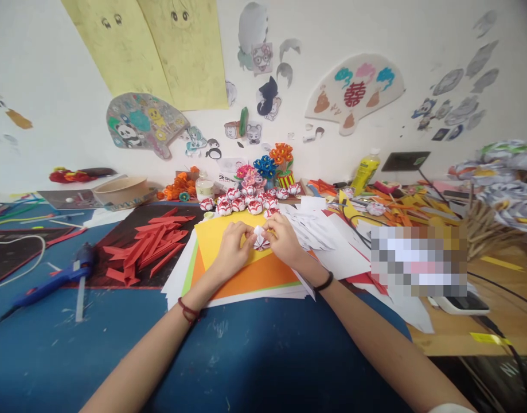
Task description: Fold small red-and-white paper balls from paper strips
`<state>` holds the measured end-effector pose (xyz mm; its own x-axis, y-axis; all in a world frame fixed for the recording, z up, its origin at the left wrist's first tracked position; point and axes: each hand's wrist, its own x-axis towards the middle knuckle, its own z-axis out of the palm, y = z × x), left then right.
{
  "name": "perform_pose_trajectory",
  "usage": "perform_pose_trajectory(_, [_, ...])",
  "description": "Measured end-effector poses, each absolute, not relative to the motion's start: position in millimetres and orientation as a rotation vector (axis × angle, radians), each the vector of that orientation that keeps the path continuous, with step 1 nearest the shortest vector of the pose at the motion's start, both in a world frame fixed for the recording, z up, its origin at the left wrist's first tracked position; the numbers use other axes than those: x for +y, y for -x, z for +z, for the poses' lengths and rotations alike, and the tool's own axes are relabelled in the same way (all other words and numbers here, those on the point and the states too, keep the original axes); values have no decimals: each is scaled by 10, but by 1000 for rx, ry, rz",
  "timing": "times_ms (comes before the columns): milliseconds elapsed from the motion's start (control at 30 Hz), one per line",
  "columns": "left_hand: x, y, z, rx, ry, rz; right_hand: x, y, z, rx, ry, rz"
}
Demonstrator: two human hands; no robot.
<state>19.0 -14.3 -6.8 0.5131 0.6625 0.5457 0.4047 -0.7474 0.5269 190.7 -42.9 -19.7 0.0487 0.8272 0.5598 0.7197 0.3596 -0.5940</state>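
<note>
Between both hands is a small white folded-paper flower [260, 238] with thin dark red lines on its petals. My left hand [237, 245] pinches its left side with thumb and fingertips. On the other side, my right hand [282, 237] has its fingers closed on the flower's upper right edge. Underneath lie a yellow sheet [211, 236] and an orange sheet [246, 280], atop a stack of coloured and white paper. Just behind the hands stand several finished red-and-white paper flowers [239, 202].
Folded red paper strips [155, 244] are piled on a dark mat at left, near a blue glue gun [57, 281]. White folded strips [310, 228] lie to the right. A yellow bottle [366, 172], a round bowl [119, 192] and paper bouquets [265, 167] stand along the wall.
</note>
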Motion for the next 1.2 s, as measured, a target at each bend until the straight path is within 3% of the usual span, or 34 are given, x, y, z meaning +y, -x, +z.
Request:
perform_pose_trajectory(267, [-115,-185,-122,1037,-2318,1044,-490,-1864,-144,-1737,1491,61])
perform_pose_trajectory(500, [-150,-202,-109,1173,-2319,1138,-494,-1865,-131,-1609,1402,355])
perform_pose_trajectory(767, [-195,-198,-65,1006,-2381,1174,-516,-1854,-97,-1521,1332,396])
perform_pose_trajectory(867, [-164,-173,-25,983,-2345,1217,-537,-1884,-16,-1440,1233,687])
perform_pose_trajectory(1067, [-172,-156,51,774,-2206,1272,-585,-1984,70,-1077,865,1679])
perform_pose_trajectory(1200, [-209,-149,104,681,-2184,1292,-575,-1997,49,-1092,764,1779])
